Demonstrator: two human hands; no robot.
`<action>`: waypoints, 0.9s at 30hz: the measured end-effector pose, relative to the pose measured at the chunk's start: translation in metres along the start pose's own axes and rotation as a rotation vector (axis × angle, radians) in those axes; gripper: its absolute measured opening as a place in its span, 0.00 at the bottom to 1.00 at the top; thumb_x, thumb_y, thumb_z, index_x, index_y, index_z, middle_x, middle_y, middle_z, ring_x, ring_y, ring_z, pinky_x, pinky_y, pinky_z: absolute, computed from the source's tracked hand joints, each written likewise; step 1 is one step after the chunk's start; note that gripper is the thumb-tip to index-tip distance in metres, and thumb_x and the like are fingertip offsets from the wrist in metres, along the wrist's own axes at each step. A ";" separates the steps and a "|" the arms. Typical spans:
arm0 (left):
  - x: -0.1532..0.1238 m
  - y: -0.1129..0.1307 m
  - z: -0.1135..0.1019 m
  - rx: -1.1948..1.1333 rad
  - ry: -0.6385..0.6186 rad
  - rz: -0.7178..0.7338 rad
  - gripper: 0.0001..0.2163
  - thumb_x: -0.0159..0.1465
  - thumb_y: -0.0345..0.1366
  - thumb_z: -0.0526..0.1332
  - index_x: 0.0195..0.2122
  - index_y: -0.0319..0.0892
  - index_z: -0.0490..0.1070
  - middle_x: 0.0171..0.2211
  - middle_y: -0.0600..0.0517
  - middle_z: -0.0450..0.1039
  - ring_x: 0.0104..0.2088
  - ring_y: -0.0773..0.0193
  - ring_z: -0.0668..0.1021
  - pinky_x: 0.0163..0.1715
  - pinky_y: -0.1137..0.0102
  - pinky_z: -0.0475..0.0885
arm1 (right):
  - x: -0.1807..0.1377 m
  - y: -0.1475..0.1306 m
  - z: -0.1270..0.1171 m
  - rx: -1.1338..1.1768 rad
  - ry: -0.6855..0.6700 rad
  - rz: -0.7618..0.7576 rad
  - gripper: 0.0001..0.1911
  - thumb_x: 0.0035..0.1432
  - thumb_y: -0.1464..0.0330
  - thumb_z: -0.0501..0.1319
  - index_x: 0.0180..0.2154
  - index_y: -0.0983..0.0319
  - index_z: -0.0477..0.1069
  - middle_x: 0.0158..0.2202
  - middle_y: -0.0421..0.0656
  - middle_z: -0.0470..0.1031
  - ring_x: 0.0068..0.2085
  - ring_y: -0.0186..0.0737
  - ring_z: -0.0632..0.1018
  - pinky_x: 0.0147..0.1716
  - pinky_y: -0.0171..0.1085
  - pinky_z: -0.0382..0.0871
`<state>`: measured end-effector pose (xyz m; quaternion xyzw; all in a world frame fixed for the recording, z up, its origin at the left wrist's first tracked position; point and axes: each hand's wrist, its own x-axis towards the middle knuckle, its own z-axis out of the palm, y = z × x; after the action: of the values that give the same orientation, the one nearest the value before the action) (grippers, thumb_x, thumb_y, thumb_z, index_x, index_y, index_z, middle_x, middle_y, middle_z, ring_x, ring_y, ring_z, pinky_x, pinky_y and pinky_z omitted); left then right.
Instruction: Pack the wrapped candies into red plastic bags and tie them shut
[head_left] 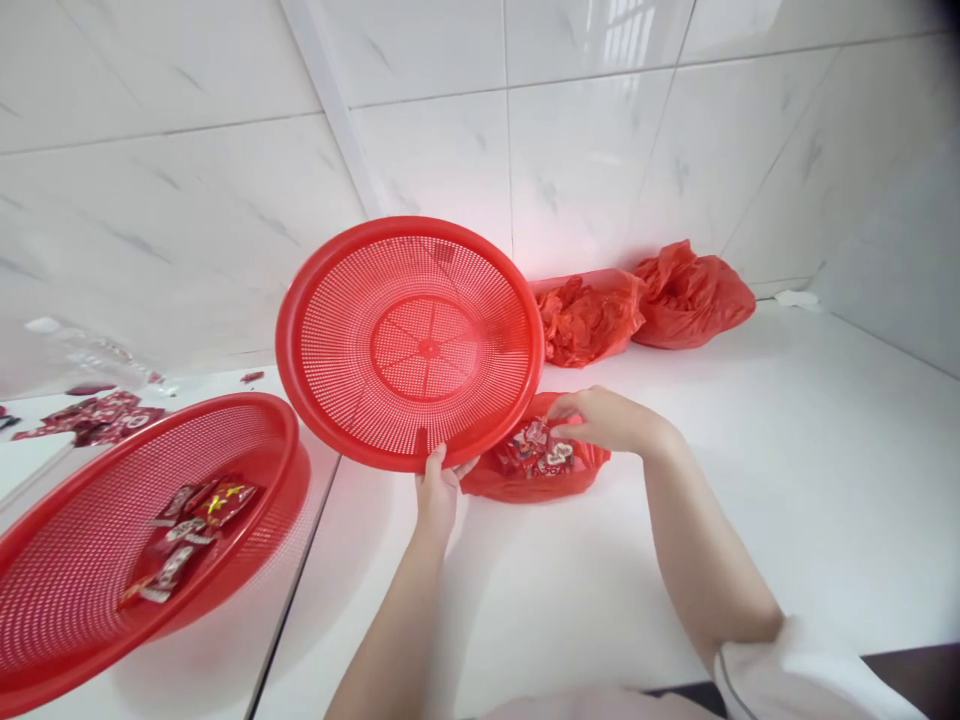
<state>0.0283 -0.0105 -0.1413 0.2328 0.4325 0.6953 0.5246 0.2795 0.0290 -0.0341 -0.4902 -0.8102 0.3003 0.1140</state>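
My left hand (pixel 439 490) grips the near rim of a round red plastic colander (pixel 429 385), which is tilted up so that its inside faces me; nothing lies in it. To its right, a red plastic bag (pixel 536 490) sits open on the white counter with small wrapped packets (pixel 536 447) in it. My right hand (pixel 600 418) is at the bag's right side, over the packets, with fingers apart and curved. Whether its fingertips touch the bag or a packet is hard to see.
On the left, a second red colander (pixel 281 450) holds several wrapped packets (pixel 180 545). More packets (pixel 97 415) and a clear plastic bottle (pixel 97 355) lie behind it. Two red bags (pixel 592 320), (pixel 694 300) stand against the tiled wall (pixel 435 150). A dark seam (pixel 300 575) crosses the white counter (pixel 750 450).
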 end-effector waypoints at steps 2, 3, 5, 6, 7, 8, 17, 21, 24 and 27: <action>0.006 0.003 -0.004 0.002 0.014 0.008 0.08 0.55 0.39 0.65 0.35 0.44 0.72 0.39 0.51 0.76 0.44 0.56 0.78 0.45 0.53 0.75 | 0.002 0.006 0.000 -0.003 0.116 0.114 0.14 0.59 0.60 0.59 0.43 0.60 0.75 0.43 0.47 0.80 0.42 0.47 0.79 0.42 0.41 0.71; 0.008 0.005 -0.006 0.006 0.009 0.008 0.08 0.55 0.38 0.65 0.35 0.44 0.72 0.39 0.50 0.76 0.44 0.55 0.78 0.45 0.53 0.74 | 0.004 0.007 0.000 0.041 0.192 0.144 0.17 0.60 0.59 0.58 0.46 0.61 0.73 0.45 0.49 0.79 0.44 0.48 0.79 0.44 0.43 0.71; 0.009 0.009 -0.009 0.022 -0.039 0.004 0.11 0.56 0.39 0.64 0.40 0.44 0.73 0.40 0.49 0.77 0.45 0.54 0.79 0.46 0.52 0.73 | 0.008 0.008 0.002 0.199 0.335 0.161 0.24 0.62 0.54 0.56 0.55 0.60 0.66 0.46 0.50 0.78 0.46 0.48 0.79 0.46 0.46 0.71; 0.008 0.012 -0.010 0.032 -0.079 0.000 0.13 0.57 0.39 0.63 0.43 0.45 0.73 0.41 0.48 0.77 0.46 0.53 0.78 0.47 0.52 0.72 | 0.011 0.007 0.003 0.292 0.393 0.153 0.27 0.62 0.53 0.55 0.56 0.60 0.64 0.46 0.50 0.78 0.46 0.47 0.79 0.46 0.46 0.72; 0.006 0.015 -0.010 0.043 -0.118 0.001 0.16 0.57 0.39 0.63 0.47 0.45 0.72 0.42 0.48 0.78 0.47 0.52 0.78 0.48 0.52 0.72 | 0.014 0.007 0.005 0.383 0.433 0.133 0.27 0.61 0.51 0.55 0.56 0.60 0.65 0.46 0.50 0.78 0.45 0.47 0.79 0.46 0.46 0.72; 0.004 0.018 -0.011 0.053 -0.150 0.008 0.19 0.57 0.39 0.64 0.50 0.46 0.71 0.43 0.47 0.78 0.48 0.52 0.78 0.49 0.51 0.71 | 0.016 0.006 0.006 0.475 0.451 0.096 0.26 0.60 0.51 0.56 0.53 0.60 0.67 0.46 0.50 0.78 0.45 0.46 0.80 0.45 0.46 0.74; 0.024 0.040 -0.038 -0.010 0.262 0.465 0.31 0.60 0.55 0.56 0.62 0.50 0.53 0.63 0.43 0.58 0.63 0.54 0.64 0.60 0.57 0.61 | 0.013 0.014 -0.007 1.047 0.748 0.020 0.20 0.53 0.52 0.63 0.39 0.61 0.72 0.33 0.43 0.80 0.32 0.43 0.82 0.31 0.41 0.79; 0.033 0.050 -0.053 0.098 0.610 0.580 0.31 0.62 0.47 0.55 0.63 0.51 0.41 0.68 0.47 0.40 0.67 0.62 0.53 0.65 0.61 0.52 | 0.004 0.016 -0.015 1.019 0.871 0.023 0.18 0.54 0.53 0.63 0.38 0.60 0.73 0.35 0.44 0.80 0.37 0.45 0.82 0.32 0.43 0.79; 0.029 0.059 -0.059 0.053 0.598 0.595 0.32 0.60 0.46 0.55 0.62 0.54 0.40 0.68 0.50 0.39 0.67 0.64 0.54 0.64 0.62 0.54 | 0.000 0.020 -0.019 0.989 0.937 0.043 0.17 0.54 0.54 0.64 0.38 0.60 0.74 0.36 0.46 0.80 0.39 0.46 0.81 0.34 0.44 0.79; 0.025 0.068 -0.064 -0.022 0.620 0.467 0.32 0.59 0.54 0.51 0.62 0.56 0.43 0.68 0.51 0.39 0.68 0.59 0.51 0.64 0.60 0.54 | -0.004 0.025 -0.022 0.928 0.982 0.071 0.18 0.54 0.53 0.63 0.38 0.60 0.74 0.38 0.47 0.80 0.40 0.47 0.81 0.34 0.45 0.79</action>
<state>-0.0653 -0.0153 -0.1199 0.0980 0.4983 0.8382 0.1989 0.3100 0.0421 -0.0311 -0.4962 -0.4350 0.3632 0.6577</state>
